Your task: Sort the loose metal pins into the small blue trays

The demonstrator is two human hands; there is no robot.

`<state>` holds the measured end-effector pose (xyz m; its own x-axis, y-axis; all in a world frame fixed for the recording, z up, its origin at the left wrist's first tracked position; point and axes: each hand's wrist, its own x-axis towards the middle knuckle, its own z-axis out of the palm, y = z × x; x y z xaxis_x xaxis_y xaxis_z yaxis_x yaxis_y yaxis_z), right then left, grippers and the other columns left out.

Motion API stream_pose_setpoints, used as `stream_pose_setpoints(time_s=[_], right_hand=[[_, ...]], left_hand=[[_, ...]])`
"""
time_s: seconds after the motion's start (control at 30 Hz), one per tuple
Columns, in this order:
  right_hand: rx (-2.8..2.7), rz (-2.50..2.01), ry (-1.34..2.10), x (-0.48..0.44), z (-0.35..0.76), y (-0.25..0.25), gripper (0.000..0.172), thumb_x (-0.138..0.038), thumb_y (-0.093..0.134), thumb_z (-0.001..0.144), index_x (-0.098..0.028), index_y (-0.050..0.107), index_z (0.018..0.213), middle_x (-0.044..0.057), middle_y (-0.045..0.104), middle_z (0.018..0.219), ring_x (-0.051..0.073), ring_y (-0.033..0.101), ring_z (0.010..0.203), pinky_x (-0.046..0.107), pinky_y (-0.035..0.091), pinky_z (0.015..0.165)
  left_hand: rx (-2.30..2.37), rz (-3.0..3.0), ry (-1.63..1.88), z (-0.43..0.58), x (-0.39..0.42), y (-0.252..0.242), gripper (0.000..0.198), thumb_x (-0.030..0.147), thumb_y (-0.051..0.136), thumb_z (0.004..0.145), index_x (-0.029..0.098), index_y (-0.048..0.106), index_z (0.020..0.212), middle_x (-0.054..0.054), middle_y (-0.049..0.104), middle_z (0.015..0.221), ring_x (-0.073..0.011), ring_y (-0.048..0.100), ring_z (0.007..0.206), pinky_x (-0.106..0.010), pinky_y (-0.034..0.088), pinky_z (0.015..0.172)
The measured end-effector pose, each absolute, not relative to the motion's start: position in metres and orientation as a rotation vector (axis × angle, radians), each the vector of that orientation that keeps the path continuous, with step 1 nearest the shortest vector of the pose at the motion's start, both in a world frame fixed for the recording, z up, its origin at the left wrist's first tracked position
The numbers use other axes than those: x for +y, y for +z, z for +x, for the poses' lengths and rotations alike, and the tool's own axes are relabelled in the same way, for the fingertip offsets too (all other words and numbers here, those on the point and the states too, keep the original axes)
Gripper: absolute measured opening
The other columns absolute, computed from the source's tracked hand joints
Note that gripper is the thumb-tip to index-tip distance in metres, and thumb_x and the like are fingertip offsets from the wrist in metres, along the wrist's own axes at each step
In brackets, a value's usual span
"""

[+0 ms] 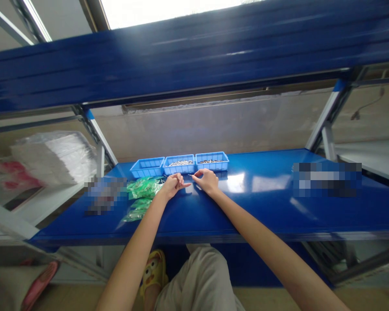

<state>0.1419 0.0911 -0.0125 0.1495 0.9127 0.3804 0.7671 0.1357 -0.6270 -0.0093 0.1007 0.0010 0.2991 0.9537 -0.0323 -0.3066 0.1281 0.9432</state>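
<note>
My right hand (207, 180) is closed in a pinch, with a small thin piece (190, 174) at its fingertips. Its exact kind is too small to tell. Beside it, my left hand (173, 185) has its thumb and forefinger closed together and another finger stretched out towards the right. What it holds, if anything, I cannot make out. Just beyond both hands stand a blue middle bin (179, 170) of small pale metallic pieces and a blue right bin (212, 166) of dark and light slender pieces. A blue left bin (145, 173) adjoins them. Green plastic bags (144, 188) lie by my left hand.
The blue tabletop (262, 211) spans a metal shelving frame, with a blue upper shelf (194, 56) overhead. Blurred items (327, 179) lie at the right and more blurred items (105, 196) at the left. White wrapped stacks (61, 155) rest on the left-hand shelf.
</note>
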Motion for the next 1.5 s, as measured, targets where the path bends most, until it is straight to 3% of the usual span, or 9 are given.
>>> stream_pose_setpoints(time_s=[0.13, 0.23, 0.33, 0.5, 0.73, 0.83, 1.0, 1.3, 1.5], right_hand=[[-1.668, -1.65, 0.245, 0.091, 0.141, -0.012, 0.018, -0.041, 0.057, 0.072, -0.025, 0.065, 0.071, -0.001, 0.067, 0.081, 0.017, 0.06, 0.078, 0.024, 0.041, 0.063], [-1.69, -1.631, 0.245, 0.09, 0.14, -0.011, 0.019, -0.041, 0.057, 0.072, -0.024, 0.065, 0.071, 0.0, 0.067, 0.083, 0.017, 0.06, 0.079, 0.025, 0.041, 0.065], [-1.685, -1.579, 0.273, 0.09, 0.139, -0.011, 0.023, -0.044, 0.055, 0.074, -0.023, 0.064, 0.071, 0.0, 0.067, 0.081, 0.017, 0.061, 0.079, 0.025, 0.042, 0.066], [-1.623, -1.453, 0.396, 0.094, 0.137, -0.013, 0.027, -0.047, 0.054, 0.074, -0.022, 0.064, 0.071, 0.0, 0.068, 0.08, 0.017, 0.062, 0.079, 0.024, 0.043, 0.064], [-1.552, -1.255, 0.656, 0.101, 0.133, -0.019, 0.032, -0.047, 0.051, 0.075, -0.017, 0.062, 0.078, 0.001, 0.066, 0.077, 0.009, 0.058, 0.045, 0.021, 0.044, 0.051], [-1.567, -1.163, 0.697, 0.103, 0.132, -0.022, 0.03, -0.045, 0.054, 0.073, -0.016, 0.062, 0.075, 0.002, 0.066, 0.076, 0.008, 0.056, 0.043, 0.021, 0.045, 0.049], [-1.466, -1.057, 0.769, 0.106, 0.132, -0.019, 0.032, -0.045, 0.057, 0.071, -0.014, 0.062, 0.076, 0.004, 0.065, 0.078, 0.007, 0.053, 0.043, 0.02, 0.043, 0.045], [-1.425, -0.99, 0.744, 0.107, 0.135, -0.014, 0.032, -0.046, 0.058, 0.069, -0.016, 0.064, 0.077, 0.005, 0.065, 0.083, 0.008, 0.054, 0.051, 0.02, 0.043, 0.048], [-1.408, -1.077, 0.615, 0.112, 0.137, -0.019, 0.031, -0.045, 0.055, 0.073, -0.017, 0.066, 0.08, 0.005, 0.064, 0.088, 0.011, 0.058, 0.06, 0.021, 0.046, 0.052]], left_hand=[[0.81, 1.033, 1.08, -0.009, 0.1, 0.002, 0.019, -0.004, 0.034, 0.044, 0.015, 0.034, 0.039, 0.007, 0.038, 0.039, -0.0041, 0.04, 0.04, -0.022, 0.048, 0.055], [0.864, 1.027, 1.097, -0.009, 0.099, 0.004, 0.018, -0.003, 0.034, 0.041, 0.014, 0.033, 0.039, 0.005, 0.038, 0.041, -0.007, 0.048, 0.048, -0.011, 0.031, 0.038], [0.916, 1.022, 1.151, -0.007, 0.1, 0.004, 0.016, -0.002, 0.035, 0.041, 0.014, 0.034, 0.04, 0.003, 0.04, 0.044, -0.0078, 0.05, 0.053, -0.011, 0.016, 0.034], [1.027, 1.011, 1.304, -0.008, 0.105, 0.001, 0.015, 0.0, 0.04, 0.046, 0.014, 0.045, 0.049, 0.003, 0.048, 0.049, -0.0044, 0.041, 0.045, -0.014, 0.024, 0.037], [1.075, 0.977, 1.474, -0.009, 0.107, 0.004, 0.032, 0.029, 0.055, 0.066, 0.019, 0.051, 0.095, 0.001, 0.057, 0.07, -0.0053, 0.048, 0.046, -0.015, 0.027, 0.037], [1.059, 1.1, 1.408, -0.005, 0.105, 0.003, 0.038, 0.041, 0.063, 0.062, 0.015, 0.056, 0.089, 0.001, 0.055, 0.065, -0.0042, 0.044, 0.044, -0.016, 0.022, 0.034], [1.069, 1.201, 1.393, -0.003, 0.105, -0.002, 0.039, 0.041, 0.073, 0.05, 0.011, 0.062, 0.072, 0.004, 0.049, 0.05, -0.0035, 0.038, 0.042, -0.016, 0.02, 0.034], [1.147, 1.415, 1.22, -0.002, 0.102, -0.007, 0.031, 0.034, 0.073, 0.052, 0.012, 0.069, 0.074, -0.006, 0.065, 0.065, -0.0122, 0.055, 0.055, -0.016, 0.028, 0.033], [1.142, 1.426, 1.249, -0.001, 0.103, -0.007, 0.028, 0.036, 0.072, 0.055, 0.012, 0.068, 0.069, -0.005, 0.064, 0.063, -0.0107, 0.053, 0.052, -0.015, 0.028, 0.032]])
